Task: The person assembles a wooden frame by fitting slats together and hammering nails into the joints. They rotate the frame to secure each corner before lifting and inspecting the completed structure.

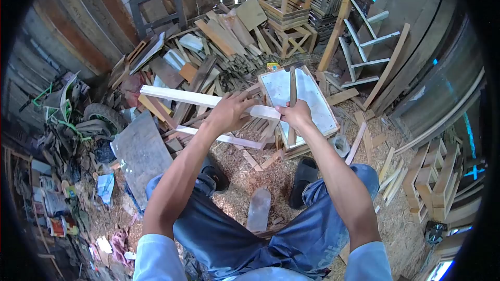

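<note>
A pale wooden frame [179,95] of strips is held slantwise before me; its lower strip [221,137] shows beneath my forearm. My left hand [229,112] is closed over the upper strip near its right end. Beside that end is my right hand [296,115], its thumb against the wood and its fingers wrapped round an upright wooden-handled tool [292,87] that looks like a hammer. The tool's head is dark and hard to make out. Behind and below my right hand stands a low wooden box with a pale flat top [315,99].
Scrap wood [224,36] is heaped beyond the frame. Slatted wooden frames [285,8] stand at the back, and a ladder-like piece [372,47] leans at right. A grey board [140,148] lies left. A plastic bottle [259,209] rests on sawdust between my feet.
</note>
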The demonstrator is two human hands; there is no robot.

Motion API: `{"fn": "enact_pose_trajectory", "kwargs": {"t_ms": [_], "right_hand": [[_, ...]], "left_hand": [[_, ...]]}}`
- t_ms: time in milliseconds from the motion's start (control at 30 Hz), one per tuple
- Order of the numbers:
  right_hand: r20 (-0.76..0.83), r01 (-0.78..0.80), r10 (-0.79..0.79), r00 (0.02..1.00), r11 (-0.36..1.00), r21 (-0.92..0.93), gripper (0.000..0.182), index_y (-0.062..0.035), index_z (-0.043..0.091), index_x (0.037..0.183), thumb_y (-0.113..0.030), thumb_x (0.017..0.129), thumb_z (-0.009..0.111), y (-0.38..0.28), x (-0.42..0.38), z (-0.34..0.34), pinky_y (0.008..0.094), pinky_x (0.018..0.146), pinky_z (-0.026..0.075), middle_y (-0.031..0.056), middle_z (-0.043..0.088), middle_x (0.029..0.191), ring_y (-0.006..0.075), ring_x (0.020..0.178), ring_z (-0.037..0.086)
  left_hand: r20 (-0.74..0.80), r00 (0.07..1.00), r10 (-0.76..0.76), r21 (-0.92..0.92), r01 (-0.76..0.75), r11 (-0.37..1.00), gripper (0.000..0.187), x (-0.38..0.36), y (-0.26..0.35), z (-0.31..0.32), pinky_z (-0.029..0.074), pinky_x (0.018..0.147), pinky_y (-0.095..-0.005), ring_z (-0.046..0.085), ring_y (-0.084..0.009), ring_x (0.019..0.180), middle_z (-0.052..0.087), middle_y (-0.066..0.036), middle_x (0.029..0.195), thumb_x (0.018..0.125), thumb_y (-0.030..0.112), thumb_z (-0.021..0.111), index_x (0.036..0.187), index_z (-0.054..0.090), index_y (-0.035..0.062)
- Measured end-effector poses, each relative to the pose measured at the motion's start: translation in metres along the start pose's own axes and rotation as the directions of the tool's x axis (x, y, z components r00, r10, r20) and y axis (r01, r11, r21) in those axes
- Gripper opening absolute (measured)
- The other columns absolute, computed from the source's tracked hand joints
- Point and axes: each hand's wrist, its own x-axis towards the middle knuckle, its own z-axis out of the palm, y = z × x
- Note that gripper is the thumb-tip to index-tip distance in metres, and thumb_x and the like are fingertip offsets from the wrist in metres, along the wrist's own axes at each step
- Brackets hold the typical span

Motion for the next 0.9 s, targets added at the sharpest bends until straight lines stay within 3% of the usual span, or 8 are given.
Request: {"fn": "enact_pose_trajectory", "kwargs": {"t_ms": [133, 333, 600, 633, 700, 767, 833, 900], "right_hand": [[0.059, -0.002, -0.007, 0.998, 0.99, 0.142, 0.029, 0.0028, 0.057, 0.085, -0.017, 0.078, 0.077, -0.012, -0.008, -0.009, 0.0354, 0.061, 0.051, 0.0146, 0.066, 0.08, 0.0221, 0.067, 0.066], [0.026, 0.028, -0.028, 0.999, 1.0, 0.001, 0.025, 0.0022, 0.057, 0.084, -0.016, 0.082, 0.074, -0.018, -0.017, -0.023, 0.0339, 0.058, 0.051, 0.0129, 0.065, 0.076, 0.0199, 0.063, 0.065], [0.037, 0.035, -0.04, 0.999, 0.99, 0.137, 0.025, 0.0037, 0.059, 0.087, -0.018, 0.084, 0.072, -0.03, -0.023, -0.037, 0.0293, 0.051, 0.05, 0.0112, 0.066, 0.073, 0.0157, 0.058, 0.062], [0.071, 0.036, -0.045, 0.996, 0.991, 0.13, 0.025, 0.0042, 0.06, 0.089, -0.018, 0.085, 0.071, -0.034, -0.032, -0.048, 0.0285, 0.049, 0.049, 0.0109, 0.066, 0.073, 0.0147, 0.057, 0.061], [0.109, 0.038, -0.043, 0.993, 0.998, 0.045, 0.029, 0.0047, 0.06, 0.093, -0.024, 0.091, 0.064, -0.046, -0.047, -0.076, 0.0293, 0.047, 0.047, 0.0095, 0.065, 0.072, 0.0132, 0.051, 0.055], [0.059, 0.059, -0.057, 0.997, 0.998, -0.018, 0.032, 0.0032, 0.059, 0.097, -0.028, 0.094, 0.061, -0.06, -0.067, -0.11, 0.0287, 0.046, 0.046, 0.0076, 0.063, 0.071, 0.0126, 0.049, 0.053], [0.035, 0.076, -0.077, 0.996, 0.997, 0.032, 0.032, 0.0023, 0.055, 0.105, -0.028, 0.097, 0.056, -0.06, -0.073, -0.151, 0.0287, 0.046, 0.045, 0.0051, 0.058, 0.069, 0.0125, 0.049, 0.052], [-0.014, 0.139, -0.139, 0.99, 0.965, 0.224, 0.028, 0.0014, 0.052, 0.11, -0.024, 0.098, 0.052, -0.065, -0.08, -0.2, 0.0293, 0.048, 0.047, 0.0054, 0.057, 0.072, 0.0128, 0.051, 0.053]], "left_hand": [[0.001, 1.0, 0.012, 0.038, -0.012, 0.999, 0.053, 0.005, 0.01, 0.002, 0.042, 0.096, -0.0436, 0.052, -0.0334, 0.112, 0.053, -0.011, 0.119, 0.074, 0.019, 0.072, 0.124, 0.055, 0.0123], [-0.024, 0.999, 0.027, 0.008, -0.026, 1.0, 0.053, 0.015, 0.008, 0.011, 0.041, 0.094, -0.0452, 0.052, -0.03, 0.114, 0.052, -0.01, 0.118, 0.074, 0.017, 0.068, 0.124, 0.054, 0.0137], [-0.04, 0.996, 0.074, -0.015, -0.075, 0.997, 0.044, 0.029, 0.02, 0.013, 0.042, 0.093, -0.0423, 0.054, -0.0289, 0.109, 0.059, -0.008, 0.112, 0.074, 0.02, 0.071, 0.115, 0.06, 0.0111], [-0.112, 0.986, 0.126, -0.001, -0.127, 0.992, 0.042, 0.034, 0.02, 0.016, 0.041, 0.093, -0.0416, 0.055, -0.0278, 0.109, 0.06, -0.008, 0.113, 0.073, 0.019, 0.072, 0.112, 0.062, 0.0108], [-0.025, 0.992, 0.124, -0.014, -0.124, 0.992, 0.039, 0.049, 0.027, 0.009, 0.041, 0.094, -0.041, 0.055, -0.0271, 0.11, 0.06, -0.008, 0.115, 0.072, 0.018, 0.072, 0.11, 0.063, 0.0105], [-0.043, 0.986, 0.16, -0.047, -0.162, 0.986, 0.036, 0.067, 0.052, -0.004, 0.041, 0.093, -0.0416, 0.055, -0.0269, 0.109, 0.061, -0.007, 0.113, 0.074, 0.018, 0.073, 0.109, 0.065, 0.0119], [-0.117, 0.975, 0.188, -0.13, -0.202, 0.971, 0.032, 0.084, 0.078, -0.005, 0.041, 0.091, -0.0411, 0.055, -0.0274, 0.107, 0.062, -0.008, 0.111, 0.077, 0.018, 0.072, 0.108, 0.065, 0.0113], [-0.136, 0.965, 0.226, -0.163, -0.247, 0.955, 0.031, 0.098, 0.104, -0.005, 0.042, 0.091, -0.0422, 0.055, -0.0289, 0.107, 0.062, -0.009, 0.11, 0.079, 0.017, 0.071, 0.108, 0.064, 0.0106]]}}
